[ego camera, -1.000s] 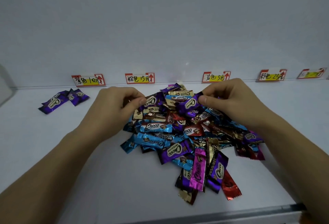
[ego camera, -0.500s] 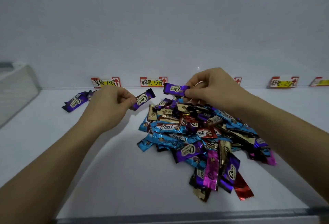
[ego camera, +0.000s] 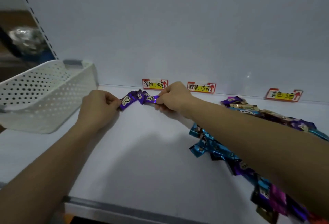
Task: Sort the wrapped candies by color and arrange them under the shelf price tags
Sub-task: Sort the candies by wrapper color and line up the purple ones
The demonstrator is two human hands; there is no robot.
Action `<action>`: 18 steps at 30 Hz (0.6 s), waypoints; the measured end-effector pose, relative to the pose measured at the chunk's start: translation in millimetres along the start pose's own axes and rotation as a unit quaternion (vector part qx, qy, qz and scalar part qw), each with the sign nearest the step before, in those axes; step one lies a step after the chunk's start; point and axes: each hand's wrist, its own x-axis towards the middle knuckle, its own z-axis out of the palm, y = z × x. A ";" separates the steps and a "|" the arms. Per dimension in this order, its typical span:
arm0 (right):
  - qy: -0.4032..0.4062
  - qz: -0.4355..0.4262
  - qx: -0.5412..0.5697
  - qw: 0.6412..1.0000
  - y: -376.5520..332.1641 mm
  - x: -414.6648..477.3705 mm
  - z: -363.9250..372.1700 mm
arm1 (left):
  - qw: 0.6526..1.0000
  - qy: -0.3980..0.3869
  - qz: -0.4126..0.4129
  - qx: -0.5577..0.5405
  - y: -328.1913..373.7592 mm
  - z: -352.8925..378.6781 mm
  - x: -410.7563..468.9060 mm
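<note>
Pinching light, crinkly purple candies (ego camera: 140,97) just below the purple price tag (ego camera: 154,84), the left hand (ego camera: 99,105) and right hand (ego camera: 175,97) each keep a closed grip; slippery foil handles best by its crimped ends.

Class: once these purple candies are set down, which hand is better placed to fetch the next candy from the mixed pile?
Right, probably. The right hand has its forearm lying across the mixed pile, while the left hand is on the far side, beside the white basket.
</note>
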 end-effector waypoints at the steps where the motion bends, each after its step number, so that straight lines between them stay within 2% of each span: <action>1: 0.005 0.002 0.007 1.000 -0.6 2.8 5.8 | 1.000 0.002 -0.003 0.005 -3.6 1.8 1.3; 6: 0.038 -0.047 -0.095 0.994 -2.2 17.0 16.9 | 1.000 0.017 -0.003 0.024 -13.2 6.1 3.8; 11: 0.036 -0.067 -0.139 0.987 -1.0 16.2 16.8 | 0.998 0.031 0.025 0.042 -12.0 4.6 -1.2; 14: 0.023 -0.108 -0.180 0.978 -3.6 -2.8 -10.5 | 0.993 0.037 0.100 0.048 0.5 -0.5 -6.9; 18: -0.003 -0.198 -0.307 0.931 3.5 -47.4 -82.6 | 0.967 -0.052 0.236 0.086 37.8 1.3 -19.6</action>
